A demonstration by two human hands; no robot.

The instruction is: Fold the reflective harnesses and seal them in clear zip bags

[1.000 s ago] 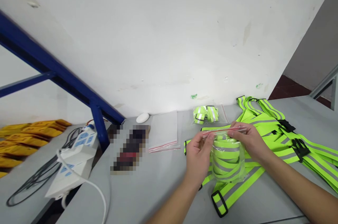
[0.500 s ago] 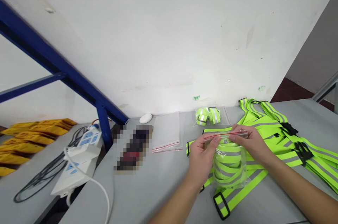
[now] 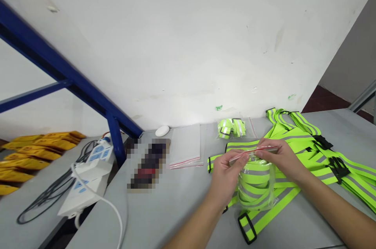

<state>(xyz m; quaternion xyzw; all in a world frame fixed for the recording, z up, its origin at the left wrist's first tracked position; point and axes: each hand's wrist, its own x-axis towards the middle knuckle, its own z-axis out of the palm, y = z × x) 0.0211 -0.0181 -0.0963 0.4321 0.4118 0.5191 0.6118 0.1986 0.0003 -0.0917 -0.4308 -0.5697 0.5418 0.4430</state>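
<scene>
At a grey table (image 3: 158, 217), our left hand (image 3: 225, 174) and right hand (image 3: 282, 158) pinch the red-lined top edge of a clear bag (image 3: 256, 182) between thumbs and fingers, in front of a pile of loose reflective straps (image 3: 296, 133). Through the plastic we see a lime strap (image 3: 254, 199) with a silver stripe, folded in loops. Near the white wall (image 3: 188, 45), a second bag (image 3: 232, 129) contains bundled lime-and-silver straps, and flat red-edged bags (image 3: 185, 146) overlap to its left.
</scene>
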